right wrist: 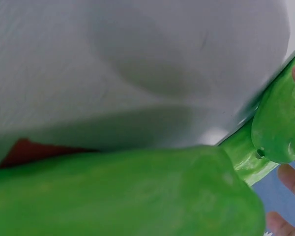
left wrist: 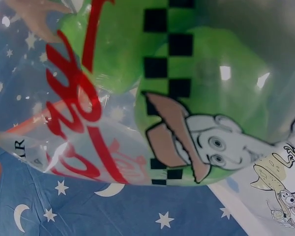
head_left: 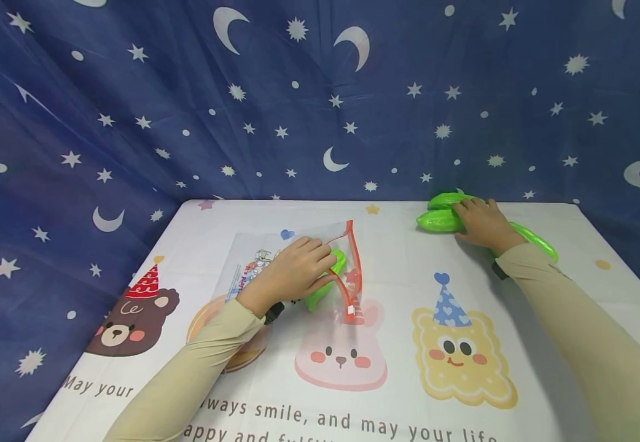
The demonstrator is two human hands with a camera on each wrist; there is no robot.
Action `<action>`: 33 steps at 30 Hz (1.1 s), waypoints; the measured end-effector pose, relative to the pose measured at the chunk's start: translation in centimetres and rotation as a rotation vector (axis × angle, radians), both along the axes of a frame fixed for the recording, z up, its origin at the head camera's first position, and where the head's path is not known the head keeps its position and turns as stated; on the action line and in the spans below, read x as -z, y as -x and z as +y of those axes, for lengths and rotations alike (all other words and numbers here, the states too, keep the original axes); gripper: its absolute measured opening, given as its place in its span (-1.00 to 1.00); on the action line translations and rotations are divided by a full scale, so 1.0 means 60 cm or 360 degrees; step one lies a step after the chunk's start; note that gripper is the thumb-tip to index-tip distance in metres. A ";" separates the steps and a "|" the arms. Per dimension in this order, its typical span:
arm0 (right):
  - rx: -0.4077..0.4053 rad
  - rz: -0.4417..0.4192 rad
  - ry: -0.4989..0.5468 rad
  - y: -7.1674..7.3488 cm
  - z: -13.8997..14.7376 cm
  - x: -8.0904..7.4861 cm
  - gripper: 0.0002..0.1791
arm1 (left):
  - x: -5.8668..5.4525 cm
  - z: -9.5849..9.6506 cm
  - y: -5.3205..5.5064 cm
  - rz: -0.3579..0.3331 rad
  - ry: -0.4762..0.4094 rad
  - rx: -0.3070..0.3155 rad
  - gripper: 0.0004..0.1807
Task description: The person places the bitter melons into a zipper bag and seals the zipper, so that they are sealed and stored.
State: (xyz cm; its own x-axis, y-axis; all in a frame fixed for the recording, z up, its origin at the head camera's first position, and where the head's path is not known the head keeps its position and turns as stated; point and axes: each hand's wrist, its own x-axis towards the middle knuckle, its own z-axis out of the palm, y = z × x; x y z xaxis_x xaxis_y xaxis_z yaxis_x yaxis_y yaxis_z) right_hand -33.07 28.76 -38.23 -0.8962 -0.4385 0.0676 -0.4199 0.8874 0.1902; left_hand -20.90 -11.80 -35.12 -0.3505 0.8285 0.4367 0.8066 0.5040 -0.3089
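My left hand [head_left: 295, 270] pinches the rim of a clear zip bag [head_left: 228, 258] with a red zip edge, lying on the table. Inside the bag is something smooth and green [head_left: 339, 263], partly covered by the hand; through the printed plastic in the left wrist view, large rounded green shapes [left wrist: 211, 98] show. At the back right, my right hand [head_left: 486, 226] grips a shiny green cucumber [head_left: 439, 221], thumb and fingers on either side of it. Another cucumber [head_left: 447, 199] lies just behind, and a third [head_left: 535, 241] extends to the right past the wrist.
A white table cover [head_left: 397, 258] with printed cartoon figures and lettering lies beneath everything. Behind the table and along its left hangs a dark blue curtain [head_left: 276, 73] with moons and stars. The right-hand cucumbers lie near the table's back edge.
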 end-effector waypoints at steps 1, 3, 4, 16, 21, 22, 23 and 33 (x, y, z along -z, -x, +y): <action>-0.0002 0.0001 0.0001 0.000 0.000 0.000 -0.24 | 0.000 0.000 0.000 0.0002 -0.0002 0.0000 -0.78; -0.0007 0.0006 0.0006 -0.001 0.001 0.000 -0.25 | 0.001 0.001 0.000 -0.0001 -0.0005 -0.0004 -0.78; -0.0009 0.0009 0.0009 -0.002 0.001 -0.001 -0.25 | 0.001 0.001 0.000 -0.0004 -0.0007 -0.0007 -0.78; -0.0025 0.0033 0.0010 -0.010 0.002 -0.004 -0.31 | 0.001 0.002 -0.002 -0.0034 -0.0037 -0.0024 -0.78; -0.0024 0.0012 0.0041 -0.016 0.001 -0.009 -0.32 | 0.001 0.002 -0.001 -0.0020 -0.0054 -0.0019 -0.78; -0.0024 0.0009 0.0046 -0.017 0.001 -0.010 -0.33 | 0.001 0.001 -0.001 -0.0016 -0.0057 -0.0018 -0.78; -0.0024 0.0007 0.0052 -0.018 0.001 -0.011 -0.33 | 0.001 0.001 -0.001 -0.0013 -0.0061 -0.0017 -0.78; -0.0028 0.0011 0.0075 -0.020 0.003 -0.010 -0.35 | 0.001 0.001 -0.001 -0.0010 -0.0052 -0.0021 -0.78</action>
State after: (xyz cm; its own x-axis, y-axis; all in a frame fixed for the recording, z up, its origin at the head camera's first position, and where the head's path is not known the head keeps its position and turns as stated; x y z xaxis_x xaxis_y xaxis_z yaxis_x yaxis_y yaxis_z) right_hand -31.88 28.94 -37.63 -0.8878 -0.4504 0.0949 -0.4343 0.8880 0.1512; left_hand -20.81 -11.76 -35.17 -0.3643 0.8091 0.4611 0.8017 0.5244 -0.2868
